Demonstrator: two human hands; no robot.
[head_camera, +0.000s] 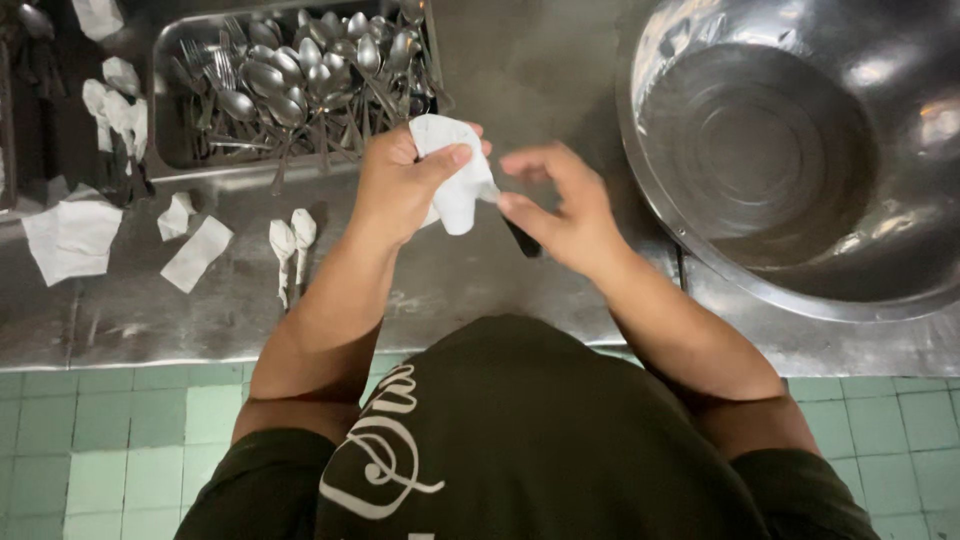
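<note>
My left hand is closed around a white paper napkin wrapped over one end of a utensil. My right hand pinches the napkin's lower right edge, and the utensil's dark handle sticks out below its fingers. Both hands hover over a steel counter, just in front of a metal tray heaped with loose spoons and forks. Two napkin-wrapped utensils lie on the counter to the left of my left forearm.
A large steel bowl fills the right side of the counter. Loose napkins and folded pieces lie at the left, with more wrapped items beside the tray. Green floor tiles show below the counter edge.
</note>
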